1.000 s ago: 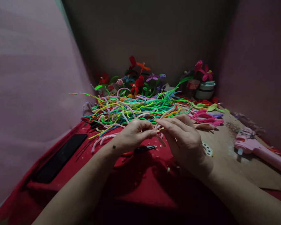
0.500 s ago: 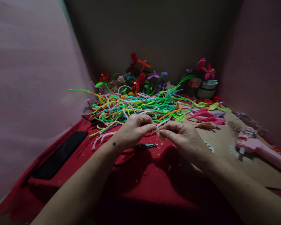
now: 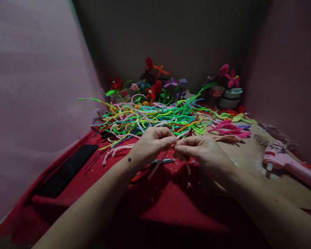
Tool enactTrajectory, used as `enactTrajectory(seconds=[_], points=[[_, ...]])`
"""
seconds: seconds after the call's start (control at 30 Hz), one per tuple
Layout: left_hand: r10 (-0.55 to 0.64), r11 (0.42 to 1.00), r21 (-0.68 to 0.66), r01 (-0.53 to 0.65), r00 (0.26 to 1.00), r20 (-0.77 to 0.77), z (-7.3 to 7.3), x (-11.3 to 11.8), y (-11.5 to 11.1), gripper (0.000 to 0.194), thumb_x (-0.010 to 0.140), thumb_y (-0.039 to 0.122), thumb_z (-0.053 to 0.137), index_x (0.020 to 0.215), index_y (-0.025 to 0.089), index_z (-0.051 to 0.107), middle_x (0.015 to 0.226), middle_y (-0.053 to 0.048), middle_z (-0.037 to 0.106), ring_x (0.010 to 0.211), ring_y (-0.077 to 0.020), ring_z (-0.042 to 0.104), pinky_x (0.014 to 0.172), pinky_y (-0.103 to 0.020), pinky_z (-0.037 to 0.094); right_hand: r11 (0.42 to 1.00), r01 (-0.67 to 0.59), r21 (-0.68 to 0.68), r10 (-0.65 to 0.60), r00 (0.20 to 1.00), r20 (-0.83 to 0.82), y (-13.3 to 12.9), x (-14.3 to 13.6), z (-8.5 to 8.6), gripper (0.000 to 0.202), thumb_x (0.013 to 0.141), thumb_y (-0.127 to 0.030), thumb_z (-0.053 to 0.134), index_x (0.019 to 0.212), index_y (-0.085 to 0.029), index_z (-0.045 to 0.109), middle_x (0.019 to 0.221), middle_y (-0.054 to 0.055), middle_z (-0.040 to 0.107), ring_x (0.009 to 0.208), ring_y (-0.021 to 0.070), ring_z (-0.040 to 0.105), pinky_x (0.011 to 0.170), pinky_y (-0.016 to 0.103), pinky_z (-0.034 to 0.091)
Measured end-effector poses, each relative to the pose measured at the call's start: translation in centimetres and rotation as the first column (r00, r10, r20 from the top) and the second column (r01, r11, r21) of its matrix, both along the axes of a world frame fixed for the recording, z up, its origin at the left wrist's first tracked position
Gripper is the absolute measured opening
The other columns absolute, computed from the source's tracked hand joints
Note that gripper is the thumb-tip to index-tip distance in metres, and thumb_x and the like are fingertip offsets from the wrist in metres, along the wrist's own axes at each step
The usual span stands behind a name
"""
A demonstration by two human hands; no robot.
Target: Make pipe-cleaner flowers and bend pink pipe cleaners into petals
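My left hand (image 3: 158,141) and my right hand (image 3: 197,149) meet fingertip to fingertip above the red cloth (image 3: 155,207). Both pinch a pale pink pipe cleaner (image 3: 160,164), whose two ends hang down, one slanting left and one dropping on the right. Fingers cover its middle part. Below my hands lies a pair of scissors (image 3: 164,161) with red handles, partly hidden by my left wrist. Beyond them spreads a big tangled heap of coloured pipe cleaners (image 3: 155,116).
A black phone (image 3: 68,171) lies at left. On the cardboard (image 3: 274,193) at right are a pink glue gun (image 3: 287,160) and bright pink pipe-cleaner loops (image 3: 229,128). Pipe-cleaner flowers (image 3: 154,90) and a lidded pale jar (image 3: 230,98) stand at the back.
Two ends of the pale pink pipe cleaner now hang apart below my fingers; before, only a short bunched bit showed. My fingertips have come closer together.
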State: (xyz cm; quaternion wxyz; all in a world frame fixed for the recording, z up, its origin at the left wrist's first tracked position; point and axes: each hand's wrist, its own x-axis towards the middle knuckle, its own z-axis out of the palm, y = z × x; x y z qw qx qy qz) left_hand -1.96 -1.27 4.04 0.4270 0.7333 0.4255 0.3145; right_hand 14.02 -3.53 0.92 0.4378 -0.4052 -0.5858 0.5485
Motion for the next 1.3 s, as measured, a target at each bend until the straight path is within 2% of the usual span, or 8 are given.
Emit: enactTrajectory(seconds=[0.17, 0.4, 0.57, 0.7, 0.8, 1.0, 1.13, 1.3], points=[[0.004, 0.997, 0.074, -0.004, 1.0, -0.002, -0.5, 0.5, 0.0, 0.015, 0.077, 0.023, 0.049, 0.067, 0.013, 0.054, 0.06, 0.002, 0.051, 0.056, -0.0088, 0.048, 0.054, -0.021, 0.038, 1.0, 0.001, -0.031, -0.001, 1.0, -0.024, 0.1, 0.0, -0.5, 0.022, 0.073, -0.033, 0.06, 0.064, -0.013, 0.062, 0.061, 0.003, 0.061, 0.055, 0.0124, 0.052, 0.055, 0.026, 0.038], [0.015, 0.971, 0.238, 0.009, 0.995, -0.099, -1.2, 0.5, 0.1, 0.015, 0.08, 0.023, 0.046, 0.073, 0.014, 0.056, 0.066, 0.001, 0.055, 0.063, -0.0101, 0.05, 0.059, -0.021, 0.039, 0.995, -0.039, -0.095, 0.035, 0.998, -0.046, 0.3, -0.1, -0.6, 0.02, 0.07, -0.028, 0.062, 0.057, -0.013, 0.063, 0.058, 0.003, 0.061, 0.054, 0.0124, 0.053, 0.054, 0.026, 0.039], [0.014, 0.975, 0.224, 0.002, 0.997, -0.072, -1.2, 0.6, 0.2, 0.015, 0.078, 0.025, 0.052, 0.076, 0.014, 0.061, 0.069, 0.0, 0.057, 0.066, -0.011, 0.05, 0.062, -0.022, 0.041, 0.987, -0.027, -0.16, 0.006, 0.992, -0.129, 0.3, -0.3, -0.9, 0.015, 0.066, -0.025, 0.065, 0.058, -0.012, 0.065, 0.058, 0.004, 0.062, 0.054, 0.0126, 0.052, 0.057, 0.028, 0.039], [0.032, 0.993, 0.114, -0.034, 0.999, 0.017, -0.7, 0.7, 0.3, 0.016, 0.075, 0.028, 0.057, 0.076, 0.013, 0.062, 0.069, 0.0, 0.057, 0.063, -0.0096, 0.05, 0.059, -0.021, 0.04, 0.973, 0.002, -0.23, -0.055, 0.972, -0.228, 0.3, -0.5, -1.1, 0.011, 0.062, -0.022, 0.068, 0.056, -0.014, 0.064, 0.052, -0.002, 0.054, 0.048, 0.0082, 0.044, 0.051, 0.025, 0.032], [0.029, 0.997, -0.068, -0.024, 0.997, 0.077, -0.6, 0.7, 0.3, 0.021, 0.074, 0.034, 0.059, 0.076, 0.013, 0.06, 0.059, 0.004, 0.051, 0.049, -0.0048, 0.041, 0.047, -0.017, 0.033, 0.975, 0.026, -0.218, -0.099, 0.939, -0.329, 0.6, -0.5, -1.1, 0.009, 0.061, -0.023, 0.07, 0.06, -0.015, 0.066, 0.053, -0.003, 0.051, 0.049, 0.0071, 0.04, 0.05, 0.024, 0.028], [0.001, 0.922, -0.378, 0.087, 0.974, 0.226, -1.5, 0.4, 0.4, 0.019, 0.069, 0.029, 0.065, 0.073, 0.015, 0.053, 0.046, 0.007, 0.044, 0.037, -0.0026, 0.033, 0.037, -0.015, 0.023, 0.98, 0.094, -0.177, -0.154, 0.918, -0.365, 1.3, -0.3, -1.3, 0.018, 0.059, -0.03, 0.074, 0.058, -0.014, 0.066, 0.052, -0.003, 0.049, 0.048, 0.0068, 0.033, 0.047, 0.024, 0.022], [0.006, 0.891, -0.434, 0.13, 0.955, 0.297, -1.9, 0.4, 0.6, 0.022, 0.066, 0.025, 0.068, 0.078, 0.016, 0.053, 0.047, 0.008, 0.044, 0.038, -0.0031, 0.034, 0.037, -0.015, 0.023, 0.975, 0.029, -0.218, -0.119, 0.904, -0.411, 1.3, -0.3, -1.6, 0.017, 0.058, -0.029, 0.075, 0.064, -0.014, 0.069, 0.06, -0.001, 0.054, 0.051, 0.0071, 0.037, 0.049, 0.024, 0.025], [-0.036, 0.896, -0.422, 0.137, 0.97, 0.239, -1.9, 0.3, 0.8, 0.021, 0.068, 0.031, 0.066, 0.074, 0.013, 0.057, 0.05, 0.006, 0.043, 0.038, -0.0023, 0.031, 0.038, -0.017, 0.02, 0.98, 0.005, -0.201, -0.094, 0.893, -0.439, 1.6, -0.2, -2.0, 0.016, 0.058, -0.027, 0.074, 0.066, -0.015, 0.07, 0.059, -0.002, 0.055, 0.05, 0.0068, 0.038, 0.049, 0.024, 0.026]])
